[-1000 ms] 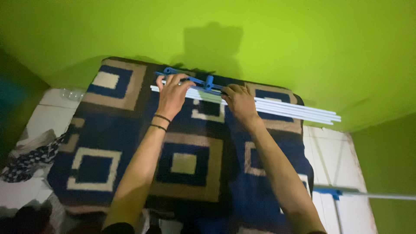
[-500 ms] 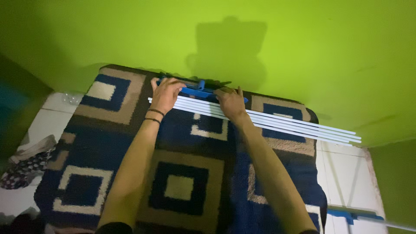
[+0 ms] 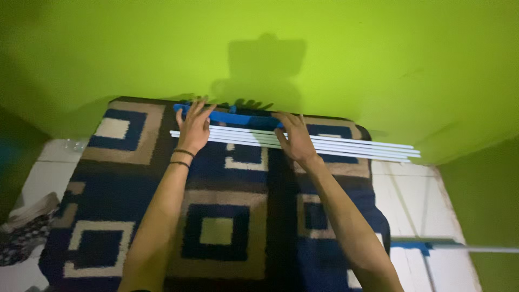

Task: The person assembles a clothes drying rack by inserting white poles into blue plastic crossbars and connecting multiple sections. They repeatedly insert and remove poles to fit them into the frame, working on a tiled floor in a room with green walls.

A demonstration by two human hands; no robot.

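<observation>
Pressing flat, left hand (image 3: 193,125) and right hand (image 3: 294,139) lie on white rods (image 3: 346,146), fingers spread wide, gripping nothing. Rods thin, straight, about four, side by side on fuzzy blue rug (image 3: 135,200) with square shapes, near green wall (image 3: 378,59). Blue plastic bar (image 3: 238,117) touches rods' far side

Partly hidden: my left hand (image 3: 193,127) and right hand (image 3: 294,139) cover stretches of the white rods (image 3: 346,146) and blue bar (image 3: 238,118); frame crops rug (image 3: 227,232), forearms, and crumpled cloth (image 3: 24,230).
</observation>
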